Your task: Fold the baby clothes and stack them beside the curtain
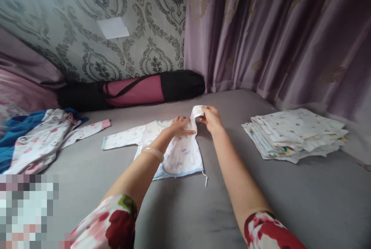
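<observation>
Baby shirt [176,152] lies spread at twelve o'clock on the grey bed [261,195]. Your left hand [180,126] presses flat, fingers apart, pinning the cloth so it won't slide; your right hand [211,118] pinches the sleeve [196,114], lifting it inward. Folded stack [295,135] sits at two o'clock.

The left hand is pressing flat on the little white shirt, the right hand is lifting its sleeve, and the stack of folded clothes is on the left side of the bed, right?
Not quite. In the head view the stack of folded clothes lies on the right side of the bed. The rest holds: the left hand presses flat on the little white shirt and the right hand lifts its sleeve.
</observation>
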Tool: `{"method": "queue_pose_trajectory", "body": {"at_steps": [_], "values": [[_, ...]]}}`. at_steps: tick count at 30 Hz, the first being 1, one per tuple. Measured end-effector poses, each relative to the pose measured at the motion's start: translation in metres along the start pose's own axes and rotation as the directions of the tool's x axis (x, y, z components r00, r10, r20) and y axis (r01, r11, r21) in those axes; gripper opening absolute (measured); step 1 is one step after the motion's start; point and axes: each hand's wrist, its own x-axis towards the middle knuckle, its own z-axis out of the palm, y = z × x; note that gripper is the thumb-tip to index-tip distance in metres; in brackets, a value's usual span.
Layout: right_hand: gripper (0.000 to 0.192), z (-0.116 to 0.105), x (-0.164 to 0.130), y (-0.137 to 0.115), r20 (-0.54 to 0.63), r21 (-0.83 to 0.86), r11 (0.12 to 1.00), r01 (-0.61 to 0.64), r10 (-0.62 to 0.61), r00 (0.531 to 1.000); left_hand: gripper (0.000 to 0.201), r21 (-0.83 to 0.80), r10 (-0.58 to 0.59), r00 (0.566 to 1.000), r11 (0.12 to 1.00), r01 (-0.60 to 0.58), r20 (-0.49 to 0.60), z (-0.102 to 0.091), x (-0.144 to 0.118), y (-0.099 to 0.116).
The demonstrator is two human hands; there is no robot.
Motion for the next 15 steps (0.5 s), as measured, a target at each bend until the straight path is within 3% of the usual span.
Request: {"method": "queue_pose_trajectory", "body": {"at_steps": [5,9,12,15], "values": [[0.004,0.01,-0.003,0.01,0.035,0.009,1.0,-0.012,0.011,0.999,0.071,-0.033,0.006,1.0,0.999,-0.006,-0.011,-0.002,0.005,-0.003],[0.006,0.015,-0.005,0.013,0.05,-0.001,1.0,0.003,-0.003,0.999,0.057,-0.162,-0.017,0.985,0.987,-0.011,-0.173,-0.008,-0.01,-0.009],[0.011,0.025,-0.01,0.017,0.056,-0.038,0.998,0.043,-0.041,0.998,0.049,-0.366,-0.179,0.95,0.927,0.076,-0.255,-0.014,-0.035,-0.015],[0.019,0.038,-0.02,0.027,0.117,-0.06,0.995,0.079,-0.072,0.991,0.052,-0.616,-0.37,0.906,0.769,0.173,-0.207,-0.018,-0.065,-0.022]]}}
